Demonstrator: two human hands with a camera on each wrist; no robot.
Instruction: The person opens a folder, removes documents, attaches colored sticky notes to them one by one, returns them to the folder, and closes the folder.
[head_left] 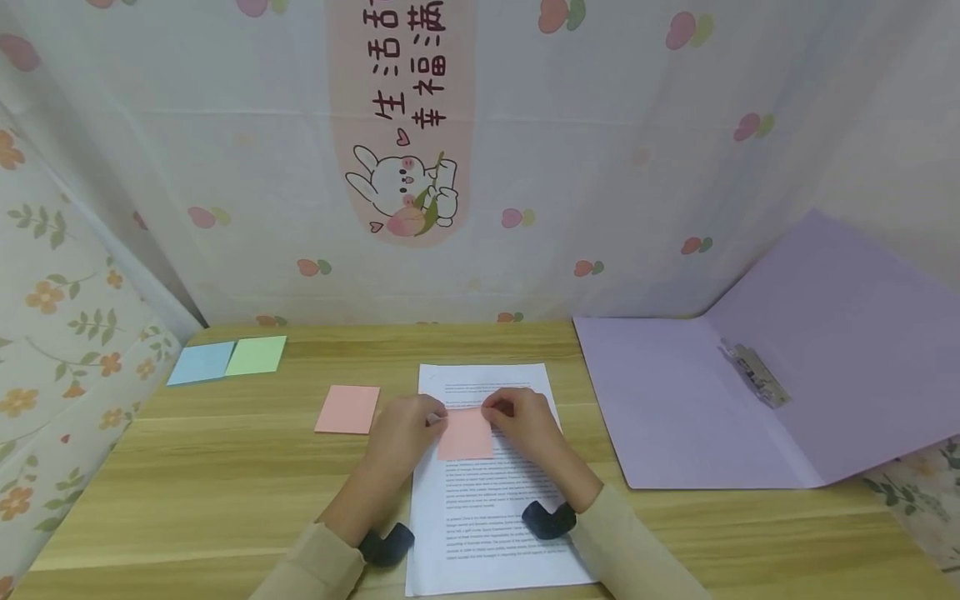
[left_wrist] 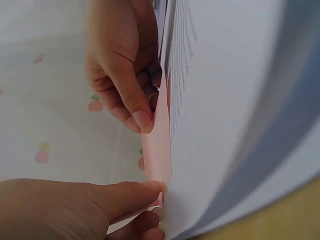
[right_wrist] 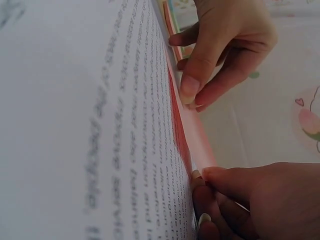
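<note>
Both hands pinch a pink sticky note (head_left: 467, 437) by its two upper corners, over the upper half of a printed paper stack (head_left: 517, 575). At the note's left corner is my left hand (head_left: 405, 429), thumb against the fingers. My right hand (head_left: 531, 423) pinches the right corner the same way. Seen from the left wrist, the note (left_wrist: 157, 142) stands out from the printed page (left_wrist: 215, 90) between the two hands. A reddish strip shows between note and page in the right wrist view. Left of my left hand lies a pink sticky pad (head_left: 348, 409).
An open purple folder (head_left: 652, 408) with a metal clip (head_left: 756, 375) occupies the right side. Blue (head_left: 201, 363) and green (head_left: 257, 356) sticky pads lie at the back left of the wooden table (head_left: 187, 483). A patterned curtain (head_left: 525, 167) hangs behind it.
</note>
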